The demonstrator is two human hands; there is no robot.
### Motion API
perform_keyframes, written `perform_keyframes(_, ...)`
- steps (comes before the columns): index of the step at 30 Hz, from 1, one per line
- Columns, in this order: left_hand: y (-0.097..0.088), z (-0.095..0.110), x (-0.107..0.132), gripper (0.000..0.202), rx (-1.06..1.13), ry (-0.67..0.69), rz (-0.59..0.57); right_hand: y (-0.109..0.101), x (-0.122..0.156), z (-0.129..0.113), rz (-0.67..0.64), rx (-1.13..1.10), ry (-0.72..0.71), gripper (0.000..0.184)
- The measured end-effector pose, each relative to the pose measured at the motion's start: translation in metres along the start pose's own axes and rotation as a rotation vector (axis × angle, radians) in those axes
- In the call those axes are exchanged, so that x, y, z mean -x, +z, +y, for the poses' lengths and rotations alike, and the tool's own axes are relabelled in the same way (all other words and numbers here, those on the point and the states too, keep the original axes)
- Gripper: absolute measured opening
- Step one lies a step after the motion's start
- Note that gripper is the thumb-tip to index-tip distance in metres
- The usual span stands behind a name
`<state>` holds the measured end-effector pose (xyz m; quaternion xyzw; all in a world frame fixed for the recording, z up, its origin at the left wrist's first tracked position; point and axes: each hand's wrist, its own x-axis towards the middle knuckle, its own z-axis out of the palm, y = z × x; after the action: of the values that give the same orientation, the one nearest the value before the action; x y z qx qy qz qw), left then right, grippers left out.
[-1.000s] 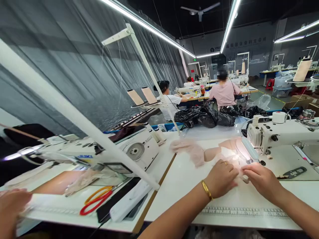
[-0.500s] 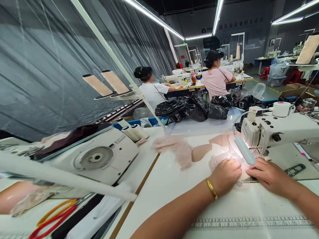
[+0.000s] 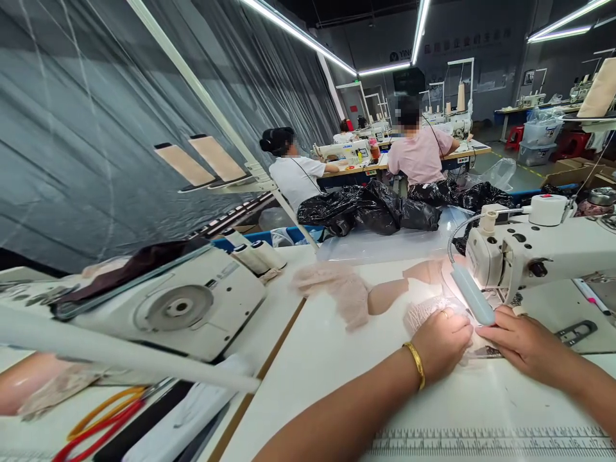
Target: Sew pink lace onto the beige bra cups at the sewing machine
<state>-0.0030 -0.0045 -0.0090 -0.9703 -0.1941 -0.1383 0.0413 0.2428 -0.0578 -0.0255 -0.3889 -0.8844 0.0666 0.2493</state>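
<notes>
My left hand (image 3: pixel 443 343), with a gold bangle and a ring, lies knuckles up with curled fingers pressing pale lace fabric (image 3: pixel 423 311) onto the white table (image 3: pixel 346 359). My right hand (image 3: pixel 517 343) rests flat beside it, fingertips on the same fabric just in front of the needle area. Both hands sit under the lit head of a white sewing machine (image 3: pixel 529 253). More beige lace and padded cups (image 3: pixel 356 292) trail off to the left behind the hands.
Another white sewing machine (image 3: pixel 178 308) stands on the left table, with thread cones (image 3: pixel 250 256) behind it and red and orange scissors (image 3: pixel 103 420) in front. Black bags (image 3: pixel 370 212) lie beyond. Two people sit sewing further back. A ruler strip (image 3: pixel 481 443) runs along the near edge.
The view has swung right and dropped, so the left table slid out of frame. Both hands have crept slightly forward, toward the needle, with the fabric.
</notes>
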Motion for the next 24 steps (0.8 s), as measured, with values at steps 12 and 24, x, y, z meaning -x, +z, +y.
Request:
perform_keyframes(12,0.004,-0.025,-0.014,0.02,0.084,0.067,-0.039,0.007,-0.002,0.003,0.035,0.063,0.101,0.033)
perform_keyframes(24,0.006,-0.039,-0.021,0.026,0.156,0.051,-0.07,0.009,-0.002,0.002,0.05,0.132,0.147,0.032)
